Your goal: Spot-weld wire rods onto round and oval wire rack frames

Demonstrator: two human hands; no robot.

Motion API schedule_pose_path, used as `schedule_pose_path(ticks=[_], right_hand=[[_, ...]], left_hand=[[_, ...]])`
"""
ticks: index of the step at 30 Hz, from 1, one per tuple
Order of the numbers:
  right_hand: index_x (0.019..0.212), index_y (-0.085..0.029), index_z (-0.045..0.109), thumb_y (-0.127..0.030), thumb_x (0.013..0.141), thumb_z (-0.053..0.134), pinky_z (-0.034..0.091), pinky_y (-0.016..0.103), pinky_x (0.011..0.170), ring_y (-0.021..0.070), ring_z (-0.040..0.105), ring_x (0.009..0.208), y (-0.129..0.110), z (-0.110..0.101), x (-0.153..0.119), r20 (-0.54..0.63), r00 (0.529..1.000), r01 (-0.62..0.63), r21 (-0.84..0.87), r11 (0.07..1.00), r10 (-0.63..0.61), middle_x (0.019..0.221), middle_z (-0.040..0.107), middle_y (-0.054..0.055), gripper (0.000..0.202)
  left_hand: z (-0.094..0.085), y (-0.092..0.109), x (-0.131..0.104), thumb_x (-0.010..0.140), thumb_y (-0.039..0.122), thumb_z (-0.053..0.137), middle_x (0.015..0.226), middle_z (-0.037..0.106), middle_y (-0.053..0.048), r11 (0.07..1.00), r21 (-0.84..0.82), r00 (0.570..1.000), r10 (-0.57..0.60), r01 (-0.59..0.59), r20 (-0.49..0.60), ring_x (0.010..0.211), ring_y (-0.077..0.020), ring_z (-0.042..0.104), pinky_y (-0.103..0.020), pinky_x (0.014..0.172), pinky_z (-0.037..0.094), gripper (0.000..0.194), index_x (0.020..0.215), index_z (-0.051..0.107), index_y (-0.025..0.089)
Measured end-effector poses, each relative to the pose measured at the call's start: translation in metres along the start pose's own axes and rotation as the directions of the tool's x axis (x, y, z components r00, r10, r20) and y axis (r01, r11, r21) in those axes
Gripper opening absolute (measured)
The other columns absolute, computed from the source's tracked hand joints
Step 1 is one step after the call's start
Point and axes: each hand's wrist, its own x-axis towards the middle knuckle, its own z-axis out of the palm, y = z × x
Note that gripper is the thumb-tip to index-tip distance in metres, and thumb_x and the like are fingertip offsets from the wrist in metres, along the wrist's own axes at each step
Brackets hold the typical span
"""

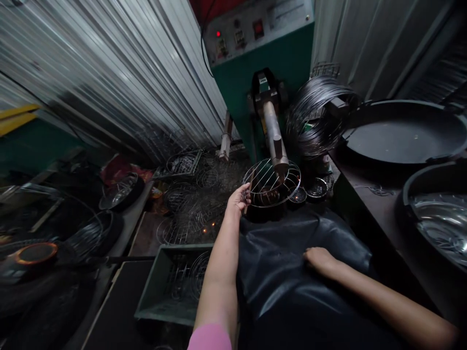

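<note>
Nearest the camera, a short pink sleeve [211,338] and a glossy black apron [277,272] are seen. To the left, an open green plastic crate [168,311] is partly filled with wire pieces, and beyond it wire grids [177,233] are strewn near small orange points of light [213,224].

By the left hand [240,197], a round, silver-coloured wire rack [268,206] is gripped at its left edge, the fingers closed on the rim. The rack is held out above the far edge of the apron, beneath a thick grey cylindrical metal arm [273,129] that is mounted on a green machine [233,82] with a lit red lamp [218,33]. Whether the wires are touched by the arm's pointed tip [281,174] cannot be told.

For good control, the rack is best kept level and steady, with a wire crossing centred under the tip, and the fingers are best kept out at the rim, well clear of it.

The right hand [317,257] is loosely curled on the apron; nothing is seen held, though the palm is hidden. Farther right, a large coil of thin grey wire [317,116] is set beside the machine, and a wide, shallow black pan [394,141] is supported by a dark table [383,206].
</note>
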Motion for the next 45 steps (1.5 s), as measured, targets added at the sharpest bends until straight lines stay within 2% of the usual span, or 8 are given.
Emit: schedule_pose_path(ticks=[2, 5, 9, 12, 15, 19, 26, 45], right_hand=[[0.072, -0.018, 0.066, -0.010, 0.069, 0.052, 0.046, 0.031, 0.070, 0.0236, 0.063, 0.080, 0.010, -0.007, -0.006, 0.000, 1.000, 0.031, 0.071, 0.997, -0.031, 0.083, 0.067, 0.010, 0.016], [0.077, -0.017, 0.062, -0.023, 0.072, 0.052, 0.045, 0.027, 0.062, 0.0172, 0.060, 0.067, 0.024, -0.012, -0.017, 0.016, 1.000, -0.013, 0.421, 0.907, 0.007, 0.076, 0.065, 0.004, 0.013], [0.079, -0.017, 0.057, -0.042, 0.072, 0.056, 0.038, 0.022, 0.045, 0.0109, 0.050, 0.048, 0.025, -0.031, -0.024, 0.073, 0.980, -0.157, 0.853, 0.498, 0.185, 0.056, 0.056, -0.001, 0.027], [0.077, -0.016, 0.057, -0.046, 0.064, 0.067, 0.042, 0.022, 0.049, 0.0116, 0.056, 0.057, 0.009, -0.065, -0.014, -0.087, 0.958, 0.011, 0.963, 0.268, 0.273, 0.069, 0.061, 0.003, 0.033], [0.081, -0.018, 0.058, -0.046, 0.061, 0.072, 0.050, 0.026, 0.058, 0.0132, 0.060, 0.063, -0.014, -0.101, 0.011, -0.328, 0.881, 0.281, 0.943, 0.181, 0.341, 0.078, 0.064, 0.003, 0.038], [0.086, -0.018, 0.059, -0.050, 0.067, 0.067, 0.053, 0.029, 0.062, 0.0143, 0.062, 0.064, -0.037, -0.127, 0.048, -0.551, 0.771, 0.475, 0.831, 0.289, 0.318, 0.074, 0.064, 0.002, 0.038], [0.081, -0.016, 0.062, -0.046, 0.070, 0.061, 0.053, 0.029, 0.052, 0.0165, 0.062, 0.057, -0.035, -0.120, 0.067, -0.543, 0.801, 0.341, 0.760, 0.553, 0.251, 0.061, 0.062, 0.001, 0.032], [0.082, -0.016, 0.063, -0.051, 0.073, 0.056, 0.048, 0.026, 0.051, 0.0155, 0.059, 0.055, -0.026, -0.126, 0.068, -0.598, 0.756, 0.369, 0.725, 0.581, 0.266, 0.059, 0.062, 0.002, 0.037]], left_hand=[[-0.002, -0.002, 0.001, 0.058, 0.031, 0.074, 0.048, 0.044, 0.006, 1.000, -0.001, 1.000, 0.010, -0.010, 0.013, 0.037, -0.0045, 0.040, -0.017, 0.037, 0.024, 0.033, 0.060, 0.045, 0.016], [-0.002, -0.002, 0.004, 0.059, 0.035, 0.072, 0.045, 0.040, 0.007, 1.000, 0.000, 1.000, 0.001, -0.001, 0.021, 0.035, -0.0041, 0.035, -0.016, 0.035, 0.021, 0.037, 0.057, 0.040, 0.017], [0.004, -0.002, 0.006, 0.060, 0.034, 0.070, 0.043, 0.033, 0.009, 1.000, 0.008, 1.000, -0.002, 0.002, -0.031, 0.033, -0.0023, 0.027, -0.015, 0.035, 0.017, 0.039, 0.056, 0.035, 0.018], [0.009, -0.005, 0.004, 0.061, 0.031, 0.068, 0.043, 0.029, 0.010, 0.999, -0.034, 0.995, 0.022, -0.025, -0.095, 0.032, -0.0015, 0.020, -0.015, 0.034, 0.014, 0.037, 0.056, 0.034, 0.019], [0.011, -0.010, 0.001, 0.060, 0.029, 0.068, 0.044, 0.027, 0.011, 0.994, -0.076, 0.986, 0.071, -0.083, -0.149, 0.032, -0.0009, 0.018, -0.015, 0.033, 0.014, 0.034, 0.058, 0.036, 0.019], [0.009, -0.014, -0.007, 0.055, 0.029, 0.069, 0.046, 0.028, 0.011, 0.980, -0.098, 0.974, 0.155, -0.173, -0.168, 0.032, -0.0006, 0.018, -0.015, 0.033, 0.013, 0.033, 0.060, 0.038, 0.018], [0.012, -0.020, -0.019, 0.052, 0.029, 0.070, 0.048, 0.028, 0.012, 0.946, -0.104, 0.944, 0.288, -0.307, -0.162, 0.034, -0.0005, 0.020, -0.016, 0.033, 0.013, 0.038, 0.063, 0.035, 0.020], [0.023, -0.028, -0.023, 0.051, 0.031, 0.072, 0.051, 0.029, 0.012, 0.927, -0.167, 0.931, 0.300, -0.336, -0.205, 0.034, 0.0002, 0.020, -0.015, 0.033, 0.013, 0.043, 0.070, 0.036, 0.020]])
